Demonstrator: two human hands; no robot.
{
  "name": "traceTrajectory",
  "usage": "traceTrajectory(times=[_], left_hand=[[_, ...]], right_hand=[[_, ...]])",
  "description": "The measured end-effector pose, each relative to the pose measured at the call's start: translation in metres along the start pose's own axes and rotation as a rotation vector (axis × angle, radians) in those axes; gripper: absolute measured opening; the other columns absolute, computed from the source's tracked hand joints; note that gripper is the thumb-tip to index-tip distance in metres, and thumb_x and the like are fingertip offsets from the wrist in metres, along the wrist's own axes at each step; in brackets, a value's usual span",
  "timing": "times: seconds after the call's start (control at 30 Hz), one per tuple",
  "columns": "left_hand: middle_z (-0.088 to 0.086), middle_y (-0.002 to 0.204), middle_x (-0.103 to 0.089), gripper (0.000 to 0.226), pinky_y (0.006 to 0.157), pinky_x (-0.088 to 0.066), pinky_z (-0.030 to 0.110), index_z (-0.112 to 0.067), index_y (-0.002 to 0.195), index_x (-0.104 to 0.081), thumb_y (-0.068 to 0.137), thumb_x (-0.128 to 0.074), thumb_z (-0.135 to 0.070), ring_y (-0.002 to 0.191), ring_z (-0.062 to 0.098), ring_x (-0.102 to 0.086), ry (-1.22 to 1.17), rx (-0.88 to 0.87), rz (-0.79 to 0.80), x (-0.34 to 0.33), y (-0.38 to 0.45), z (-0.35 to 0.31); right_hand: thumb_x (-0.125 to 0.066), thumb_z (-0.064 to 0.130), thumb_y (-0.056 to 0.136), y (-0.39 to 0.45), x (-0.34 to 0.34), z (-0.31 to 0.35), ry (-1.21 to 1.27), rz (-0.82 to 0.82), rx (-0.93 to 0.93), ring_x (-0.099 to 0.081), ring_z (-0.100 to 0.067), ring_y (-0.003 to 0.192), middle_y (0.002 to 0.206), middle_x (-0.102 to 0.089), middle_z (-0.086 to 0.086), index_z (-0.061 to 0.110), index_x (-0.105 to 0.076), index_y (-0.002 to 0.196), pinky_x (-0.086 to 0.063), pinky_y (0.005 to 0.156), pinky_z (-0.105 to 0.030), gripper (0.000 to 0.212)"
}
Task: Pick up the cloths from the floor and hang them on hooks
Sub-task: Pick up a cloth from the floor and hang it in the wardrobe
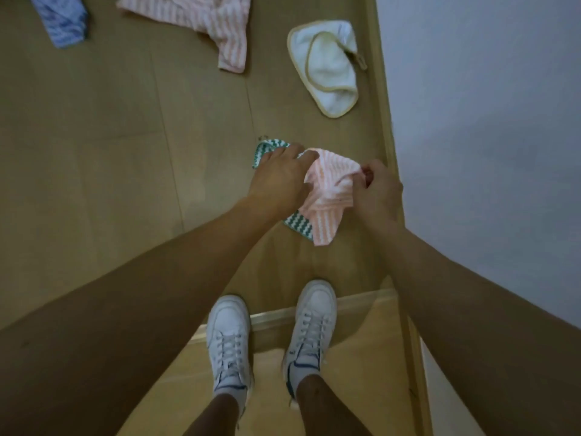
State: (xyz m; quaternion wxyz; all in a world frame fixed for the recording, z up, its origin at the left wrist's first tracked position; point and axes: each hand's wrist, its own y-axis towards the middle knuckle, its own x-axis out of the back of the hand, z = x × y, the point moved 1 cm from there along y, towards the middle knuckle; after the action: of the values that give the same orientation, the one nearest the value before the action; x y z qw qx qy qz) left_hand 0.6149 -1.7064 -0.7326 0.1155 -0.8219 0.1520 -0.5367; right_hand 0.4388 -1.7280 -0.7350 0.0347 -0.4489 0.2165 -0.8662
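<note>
A small pink-and-white striped cloth [330, 190] is held between both hands above the floor. My left hand [283, 180] grips its left side with curled fingers. My right hand [377, 190] pinches its right corner. Under it on the floor lies a green-and-white zigzag cloth [270, 147], partly hidden by my left hand and the pink cloth. Farther off lie a white cloth with a beige border [327, 67], a larger pink striped cloth [201, 20] and a blue cloth [63, 20]. No hooks are in view.
A pale wall [487, 121] with a wooden skirting board [385, 99] runs along the right. My two white sneakers [229, 338] stand on the wooden floor at a threshold strip [273, 319] below the hands.
</note>
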Motion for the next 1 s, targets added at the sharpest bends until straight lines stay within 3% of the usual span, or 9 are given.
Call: traceTrajectory(times=[0.13,0.23,0.6,0.7,0.8,0.9,1.0], left_hand=[[0.002,0.142,-0.047,0.058,0.102,-0.035,0.042,-0.024,0.141,-0.045,0.087,-0.066,-0.031,0.126,0.027,-0.047,-0.043,0.018,-0.014,0.068,-0.02,-0.034],[0.003,0.142,-0.047,0.061,0.102,-0.037,0.042,-0.024,0.142,-0.045,0.086,-0.067,-0.032,0.126,0.027,-0.048,-0.061,0.001,-0.026,0.129,-0.041,-0.058],[0.005,0.126,-0.061,0.053,0.097,-0.042,0.041,-0.023,0.133,-0.053,0.084,-0.069,-0.038,0.118,0.027,-0.055,-0.081,-0.104,-0.094,0.377,-0.12,-0.166],[0.002,0.119,-0.066,0.04,0.09,-0.045,0.037,-0.023,0.122,-0.061,0.085,-0.067,-0.035,0.111,0.025,-0.06,-0.106,-0.116,-0.118,0.439,-0.141,-0.19],[0.005,0.1,-0.07,0.02,0.077,-0.048,0.037,-0.016,0.102,-0.068,0.087,-0.064,-0.03,0.094,0.027,-0.064,-0.117,-0.135,-0.191,0.499,-0.161,-0.21],[0.009,0.086,-0.067,0.016,0.069,-0.046,0.038,-0.01,0.086,-0.065,0.092,-0.059,-0.023,0.082,0.028,-0.061,-0.141,-0.148,-0.25,0.552,-0.183,-0.224],[0.002,0.077,-0.06,0.016,0.063,-0.039,0.031,-0.019,0.078,-0.056,0.094,-0.057,-0.022,0.074,0.022,-0.056,-0.153,-0.174,-0.306,0.605,-0.206,-0.228]], right_hand=[[-0.055,0.015,0.093,-0.034,0.066,0.042,-0.028,-0.006,0.137,-0.056,-0.022,0.078,0.092,-0.068,-0.013,0.004,-0.067,0.096,-0.027,0.061,-0.02,0.016],[-0.054,0.022,0.095,-0.061,0.118,0.08,-0.049,0.005,0.216,-0.063,-0.027,0.087,0.095,-0.07,-0.012,0.006,-0.068,0.099,-0.041,0.07,-0.03,0.021],[-0.054,0.037,0.096,-0.159,0.33,0.251,-0.148,0.036,0.456,-0.062,-0.019,0.076,0.08,-0.07,-0.003,0.017,-0.07,0.085,-0.044,0.064,-0.031,0.028],[-0.055,0.038,0.095,-0.187,0.386,0.297,-0.183,0.015,0.526,-0.061,-0.017,0.075,0.08,-0.07,-0.001,0.019,-0.073,0.086,-0.038,0.061,-0.028,0.028],[-0.056,0.041,0.093,-0.214,0.437,0.339,-0.196,-0.002,0.574,-0.062,-0.016,0.075,0.08,-0.07,-0.001,0.019,-0.074,0.085,-0.046,0.064,-0.032,0.03],[-0.056,0.047,0.091,-0.239,0.484,0.376,-0.223,-0.026,0.628,-0.063,-0.016,0.074,0.08,-0.07,0.0,0.017,-0.074,0.084,-0.051,0.068,-0.035,0.036],[-0.057,0.042,0.093,-0.259,0.522,0.408,-0.274,-0.072,0.674,-0.063,-0.017,0.075,0.08,-0.07,0.0,0.016,-0.073,0.084,-0.049,0.066,-0.033,0.032]])
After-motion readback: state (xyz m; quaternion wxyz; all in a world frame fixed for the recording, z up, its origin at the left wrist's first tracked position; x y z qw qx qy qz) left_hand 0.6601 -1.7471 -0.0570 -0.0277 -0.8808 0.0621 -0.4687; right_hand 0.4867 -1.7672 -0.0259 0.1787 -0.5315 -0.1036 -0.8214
